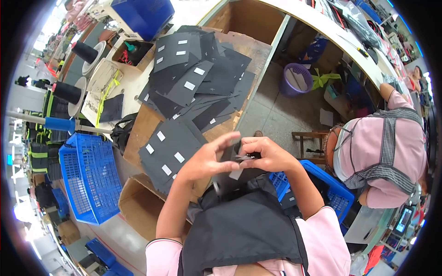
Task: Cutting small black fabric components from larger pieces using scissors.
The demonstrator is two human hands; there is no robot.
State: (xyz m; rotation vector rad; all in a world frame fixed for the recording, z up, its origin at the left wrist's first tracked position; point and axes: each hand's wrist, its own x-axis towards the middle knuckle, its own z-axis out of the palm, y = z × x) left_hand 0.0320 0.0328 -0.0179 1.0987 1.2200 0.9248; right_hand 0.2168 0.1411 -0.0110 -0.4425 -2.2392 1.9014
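In front of my apron, my left hand [212, 158] holds a black fabric panel [226, 184] between its thumb and straightened fingers. A small white label [236, 174] shows on this panel below the thumb. Close beside it, my right hand [264, 154] is closed around a small shiny metal tool [243, 158] that looks like thread snips; the fingers hide most of it. Left of my hands lies a stack of black panels with white labels [172, 142] on the wooden board. A larger, loosely fanned heap of similar panels [198, 69] covers the board's far part.
A sewing machine with a blue head [142, 16] and black thread cones [69, 93] stand far left. Blue crates [90, 179] and an open cardboard box [140, 204] flank the board. A purple bin [297, 80] stands beyond it. A person in pink [384, 152] sits at right.
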